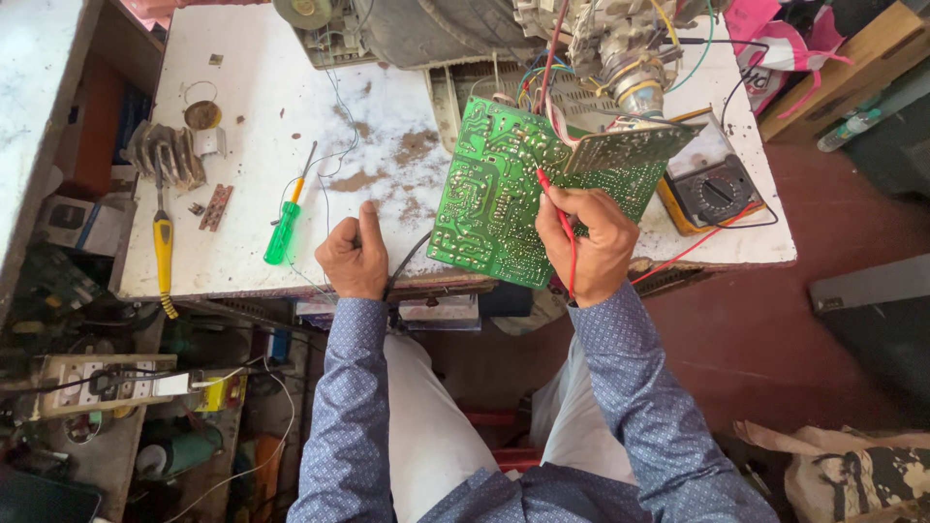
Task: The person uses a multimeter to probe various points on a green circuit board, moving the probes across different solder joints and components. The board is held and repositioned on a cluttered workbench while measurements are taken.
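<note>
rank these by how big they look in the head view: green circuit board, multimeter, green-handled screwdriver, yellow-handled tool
1. green circuit board, plainly the largest.
2. multimeter, partly hidden by the board.
3 and 4. green-handled screwdriver and yellow-handled tool: both slim and similar in length, too close to rank.

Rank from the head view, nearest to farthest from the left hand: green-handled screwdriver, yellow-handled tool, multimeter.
1. Green-handled screwdriver: just to the left of the left hand, on the white table.
2. Yellow-handled tool: further left, near the table's left edge.
3. Multimeter: far right, past the green circuit board and the right hand.
</note>
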